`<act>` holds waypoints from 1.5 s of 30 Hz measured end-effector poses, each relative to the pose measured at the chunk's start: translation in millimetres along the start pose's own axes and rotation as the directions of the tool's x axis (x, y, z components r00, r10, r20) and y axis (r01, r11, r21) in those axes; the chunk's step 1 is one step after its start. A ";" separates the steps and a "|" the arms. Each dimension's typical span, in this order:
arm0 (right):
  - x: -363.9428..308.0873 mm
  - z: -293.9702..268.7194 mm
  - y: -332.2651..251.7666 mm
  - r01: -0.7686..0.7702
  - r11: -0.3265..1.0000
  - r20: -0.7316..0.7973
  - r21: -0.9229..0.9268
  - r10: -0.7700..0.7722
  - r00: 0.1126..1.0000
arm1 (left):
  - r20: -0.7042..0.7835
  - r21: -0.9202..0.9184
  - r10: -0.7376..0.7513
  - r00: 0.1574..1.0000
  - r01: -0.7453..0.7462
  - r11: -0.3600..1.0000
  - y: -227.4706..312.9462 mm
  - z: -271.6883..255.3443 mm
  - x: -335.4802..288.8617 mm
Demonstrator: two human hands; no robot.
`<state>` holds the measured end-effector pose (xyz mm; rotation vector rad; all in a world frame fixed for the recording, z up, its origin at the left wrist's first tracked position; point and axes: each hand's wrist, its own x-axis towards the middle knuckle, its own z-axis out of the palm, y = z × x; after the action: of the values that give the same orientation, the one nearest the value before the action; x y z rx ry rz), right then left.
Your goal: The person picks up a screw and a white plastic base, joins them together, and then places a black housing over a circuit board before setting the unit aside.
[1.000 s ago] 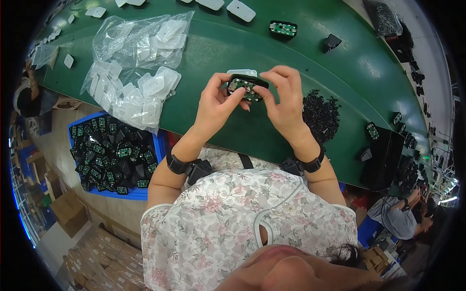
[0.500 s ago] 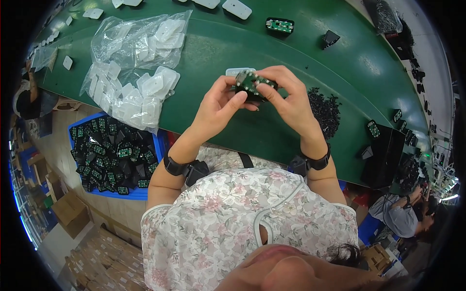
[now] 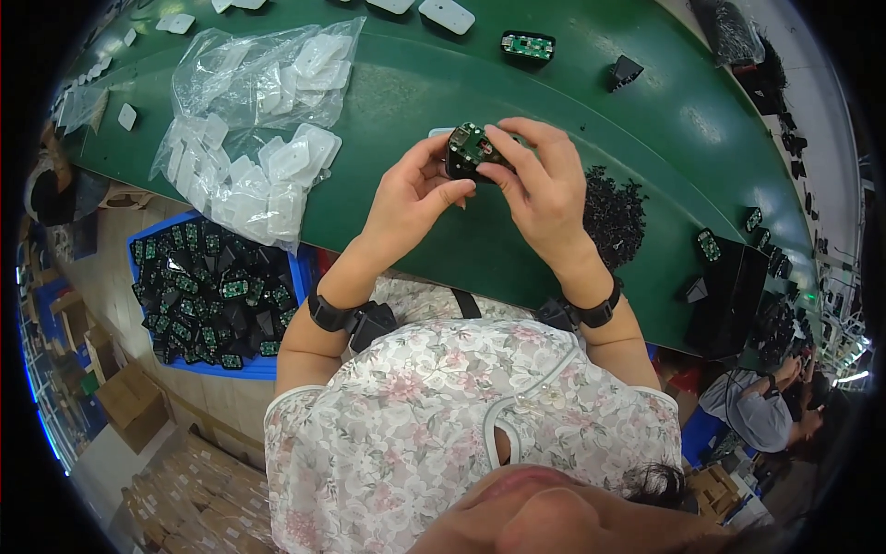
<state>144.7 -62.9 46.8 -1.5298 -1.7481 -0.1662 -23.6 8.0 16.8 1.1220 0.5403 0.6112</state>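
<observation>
Black plastic housing (image 3: 457, 170), smooth glossy green tabletop (image 3: 415, 88), shiny crinkled plastic bag (image 3: 208, 72)

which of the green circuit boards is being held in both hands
The green circuit board between the left hand and right hand, with black casing beneath it. Other boards lie in the blue bin and on the green table, untouched.

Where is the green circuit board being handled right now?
In the head view, the green circuit board is at upper middle, between the left hand and right hand, left of the pile of small black parts.
</observation>
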 end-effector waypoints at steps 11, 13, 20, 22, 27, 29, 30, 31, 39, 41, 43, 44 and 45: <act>3.7 -8.7 -7.4 -0.035 0.999 0.128 0.008 0.034 0.991 | -0.019 0.325 0.171 0.985 -0.156 0.933 4.5 -1.3 -1.8; 3.0 -9.5 -7.6 -0.035 0.998 0.098 0.056 0.030 0.995 | -0.039 0.248 0.115 0.993 -0.102 0.963 2.5 -2.3 -2.3; 2.8 -15.0 -7.3 0.063 0.998 0.230 0.010 -0.064 0.971 | -0.014 0.072 0.059 0.998 -0.058 0.996 4.7 -3.1 -4.4; 2.6 -15.0 -8.4 0.099 0.995 0.246 -0.006 -0.095 0.965 | -0.008 0.032 0.030 1.000 -0.030 0.999 7.0 -3.9 -5.7; 2.8 -11.3 -6.0 0.111 0.994 0.220 0.020 -0.113 0.969 | -0.026 -0.006 0.007 1.000 -0.007 1.000 6.9 -4.0 -8.3; 1.0 -10.5 -3.7 0.127 0.992 0.226 0.018 -0.128 0.966 | -0.031 -0.026 0.012 0.999 -0.013 1.000 4.5 -3.7 -7.9; 0.6 -10.3 -3.1 0.143 0.990 0.233 0.017 -0.143 0.962 | -0.037 -0.048 0.016 0.999 -0.018 0.999 4.0 -3.2 -7.6; 0.5 -10.4 -3.4 0.142 0.990 0.233 0.017 -0.142 0.962 | -0.036 -0.048 0.015 0.999 -0.017 0.999 4.7 -1.9 -7.8; 2.9 -9.7 -2.5 -0.182 0.943 0.145 0.277 0.147 0.979 | -0.063 -0.060 0.088 0.994 -0.091 0.994 9.0 1.7 -7.0; -1.7 -9.4 -3.0 -0.356 0.779 0.276 0.517 0.242 0.930 | -0.048 -0.007 0.069 0.996 -0.070 0.998 9.6 -1.0 -9.4; -2.5 -11.3 -2.3 -0.441 0.733 0.372 0.519 0.271 0.888 | -0.031 0.045 0.047 0.998 -0.046 0.998 9.3 -0.9 -9.6; -3.2 -10.2 -2.9 -0.442 0.732 0.371 0.518 0.274 0.887 | -0.023 0.033 0.093 0.995 -0.092 0.995 8.4 1.2 -8.6; -3.7 -7.2 -3.3 -0.447 0.739 0.359 0.504 0.291 0.887 | -0.014 0.021 0.139 0.990 -0.139 0.990 8.0 2.3 -8.0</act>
<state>145.0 -70.8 50.7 -1.4323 -1.4386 0.7447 -29.2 3.4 25.7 1.1811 0.4849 0.7373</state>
